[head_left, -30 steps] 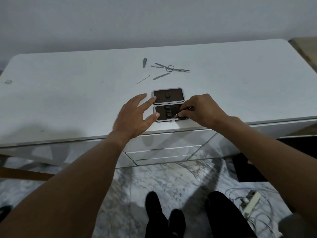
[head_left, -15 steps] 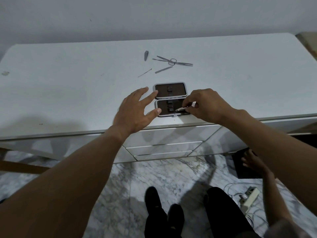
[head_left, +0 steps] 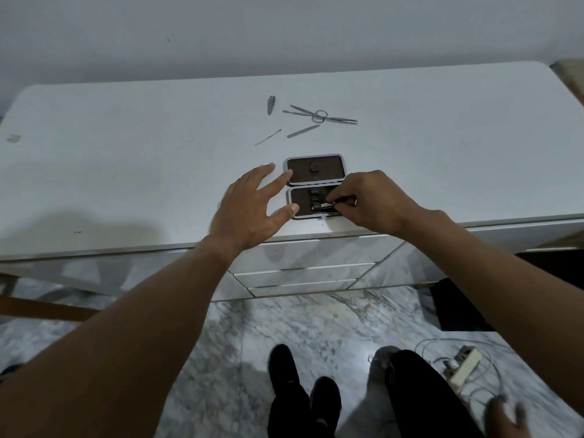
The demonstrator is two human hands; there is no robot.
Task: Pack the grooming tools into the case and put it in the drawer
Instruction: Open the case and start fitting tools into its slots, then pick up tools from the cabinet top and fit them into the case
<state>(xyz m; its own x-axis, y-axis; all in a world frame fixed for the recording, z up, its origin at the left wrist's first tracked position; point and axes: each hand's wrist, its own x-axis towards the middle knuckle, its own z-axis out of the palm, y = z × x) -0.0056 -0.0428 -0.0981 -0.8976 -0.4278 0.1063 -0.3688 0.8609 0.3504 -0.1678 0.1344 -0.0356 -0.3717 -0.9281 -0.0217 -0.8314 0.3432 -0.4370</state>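
Case (head_left: 300,172) lies open flat near the front edge of the surface (head_left: 126,159), both halves lining-up, hinge and long axis running L-R. Right hand (head_left: 373,200) pinches a slim metal tool (head_left: 328,205) over the near half; the tool lies approx. L-R, tip pointing left toward the centre elastic loop (head_left: 314,204). Left hand (head_left: 252,203) is spread w/ straight fingers, index and thumb tips touching the case's left edge, prob. steadying it. Tool looks light, stiff, thin and slick, so pinch it at the back end and slide it in lengthwise. Case seems light and likely to skid, so hold it by the rim. Clipper (head_left: 271,105), scissors (head_left: 319,115), file (head_left: 302,131) and pick (head_left: 268,137) lie loose farther back, well apart from the case. Drawers (head_left: 303,273) below are closed.
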